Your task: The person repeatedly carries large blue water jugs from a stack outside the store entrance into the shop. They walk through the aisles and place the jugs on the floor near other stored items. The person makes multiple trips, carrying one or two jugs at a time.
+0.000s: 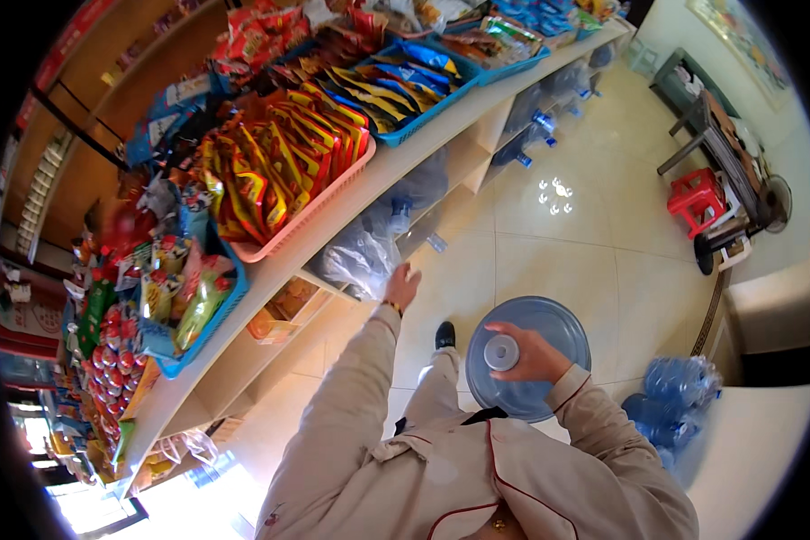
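My right hand [533, 356] is wrapped round the neck of a large translucent blue water jug [549, 315]. The jug is seen from above, upright, with a pale round mouth [501, 352] showing between thumb and fingers. My left hand [402, 287] reaches out toward the shelf unit, its fingers apart and holding nothing. Close by it, in a lower compartment, is a crumpled clear plastic bag [358, 257]. Just beyond, another blue water jug [423, 184] lies on its side with its capped neck [400, 216] facing out. Whether my left fingertips touch the bag I cannot tell.
Snack packets fill a pink basket [308, 209] and blue baskets [459, 97] along the counter [270, 270]. Several capped jugs [524, 160] stick out from lower compartments. At right are a red stool [696, 202], a dark table [724, 135] and stacked blue bottles [679, 396].
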Available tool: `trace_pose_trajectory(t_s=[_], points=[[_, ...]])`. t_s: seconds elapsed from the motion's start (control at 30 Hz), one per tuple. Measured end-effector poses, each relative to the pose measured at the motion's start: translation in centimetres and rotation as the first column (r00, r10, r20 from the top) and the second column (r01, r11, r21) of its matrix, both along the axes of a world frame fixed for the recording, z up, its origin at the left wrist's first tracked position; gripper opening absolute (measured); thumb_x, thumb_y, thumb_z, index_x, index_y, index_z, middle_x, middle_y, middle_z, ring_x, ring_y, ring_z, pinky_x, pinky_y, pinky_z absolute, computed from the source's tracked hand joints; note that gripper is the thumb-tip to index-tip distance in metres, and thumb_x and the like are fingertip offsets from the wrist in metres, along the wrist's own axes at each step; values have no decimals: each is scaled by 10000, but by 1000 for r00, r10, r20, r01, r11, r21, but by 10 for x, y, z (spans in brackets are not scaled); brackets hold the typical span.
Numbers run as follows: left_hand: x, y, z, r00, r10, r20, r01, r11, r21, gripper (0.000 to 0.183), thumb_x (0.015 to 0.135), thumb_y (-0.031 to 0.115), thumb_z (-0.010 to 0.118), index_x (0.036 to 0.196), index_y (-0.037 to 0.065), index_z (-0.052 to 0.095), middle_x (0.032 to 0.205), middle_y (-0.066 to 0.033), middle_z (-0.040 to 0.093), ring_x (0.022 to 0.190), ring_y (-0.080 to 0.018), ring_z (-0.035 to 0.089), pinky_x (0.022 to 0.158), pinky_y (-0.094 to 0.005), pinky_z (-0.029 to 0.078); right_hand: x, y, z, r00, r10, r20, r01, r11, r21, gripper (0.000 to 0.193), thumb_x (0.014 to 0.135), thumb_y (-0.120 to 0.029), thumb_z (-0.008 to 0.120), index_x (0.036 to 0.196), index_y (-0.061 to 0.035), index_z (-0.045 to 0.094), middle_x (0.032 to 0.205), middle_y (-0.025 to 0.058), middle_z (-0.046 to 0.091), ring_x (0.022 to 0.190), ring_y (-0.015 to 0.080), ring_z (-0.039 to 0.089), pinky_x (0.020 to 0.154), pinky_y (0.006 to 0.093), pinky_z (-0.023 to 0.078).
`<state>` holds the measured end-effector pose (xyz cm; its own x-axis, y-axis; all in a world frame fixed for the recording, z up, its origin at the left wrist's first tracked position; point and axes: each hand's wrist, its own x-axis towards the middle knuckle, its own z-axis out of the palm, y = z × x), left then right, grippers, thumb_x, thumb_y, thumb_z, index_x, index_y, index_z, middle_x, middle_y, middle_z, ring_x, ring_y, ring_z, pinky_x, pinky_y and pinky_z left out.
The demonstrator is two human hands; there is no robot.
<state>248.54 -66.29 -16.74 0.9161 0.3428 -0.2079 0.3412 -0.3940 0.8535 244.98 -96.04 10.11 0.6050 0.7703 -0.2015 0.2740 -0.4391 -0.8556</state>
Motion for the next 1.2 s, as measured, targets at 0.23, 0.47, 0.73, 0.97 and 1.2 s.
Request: trace_pose_trajectory(t_s=[0.23, 0.47, 0.73, 0.97, 1.2], points=[[148, 56, -42, 962, 225, -152, -172, 938, 300, 610, 760, 386, 640, 1203, -5, 489, 1135, -258, 567, 1065, -404, 548, 899, -441, 455, 119, 36, -73, 982, 92, -166, -96, 995, -20, 749, 629, -189, 787, 1287, -88, 444, 1049, 164, 621, 961, 328, 617, 829, 370, 488], [216, 56, -48, 790, 266, -553, -75, 936, 343, 717, 679, 500, 698, 1186, 17, 547, 1162, -229, 579, 1026, -366, 587, 871, -434, 463, 187, 79, -167, 958, 157, -239, -173, 984, -49, 843, 623, -198, 786, 1350, -100, 371, 1045, 175, 616, 972, 341, 612, 852, 379, 485], [231, 5, -55, 882, -229, -411, 156, 967, -202, 538, 719, 542, 654, 882, 31, 697, 846, -89, 678, 764, -188, 634, 672, -305, 479, 227, 94, -237, 997, -21, -72, 22, 1000, 20, 904, 625, -189, 772, 1371, -57, 279, 1051, 211, 606, 956, 403, 589, 830, 418, 487], [249, -47, -12, 926, -142, -349, -18, 908, -418, 509, 783, 514, 618, 959, 36, 648, 747, -71, 630, 674, -169, 600, 580, -284, 450, 252, 79, -226, 969, -232, -85, 237, 970, 57, 805, 639, -196, 791, 1307, -68, 360, 1089, 192, 610, 999, 377, 593, 845, 397, 493], [143, -98, -44, 920, 384, -79, -384, 841, -381, 277, 908, 240, 571, 1111, 52, 579, 917, -39, 636, 791, -108, 595, 636, -231, 462, 271, 63, -226, 930, -360, -78, 365, 929, 58, 688, 607, -190, 821, 1174, -60, 452, 1008, 150, 636, 941, 348, 622, 789, 389, 506]])
